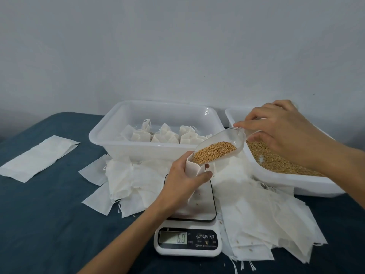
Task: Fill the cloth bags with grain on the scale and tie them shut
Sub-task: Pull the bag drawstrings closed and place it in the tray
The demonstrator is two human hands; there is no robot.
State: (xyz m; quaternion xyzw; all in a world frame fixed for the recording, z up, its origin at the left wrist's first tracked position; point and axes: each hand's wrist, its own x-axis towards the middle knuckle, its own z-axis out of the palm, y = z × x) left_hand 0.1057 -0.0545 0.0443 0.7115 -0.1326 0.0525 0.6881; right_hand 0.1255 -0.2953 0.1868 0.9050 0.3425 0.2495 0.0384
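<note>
Head view: looking forward and down from the person's own head, wide-angle.
Facing: pointing across the blue-covered table (49, 224) toward a pale wall (177, 46).
Nearness: sitting close; the scale (187, 241) is lying just below centre, forearms entering from the bottom and right edges.
Shared area: only one view is showing.

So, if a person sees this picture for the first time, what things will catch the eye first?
First the clear scoop of golden grain at centre, tilted by the right hand into a small cloth bag that the left hand holds over the scale, whose display reads 6.0. Behind stands a white tub of tied bags, and at right a tray of grain.
</note>
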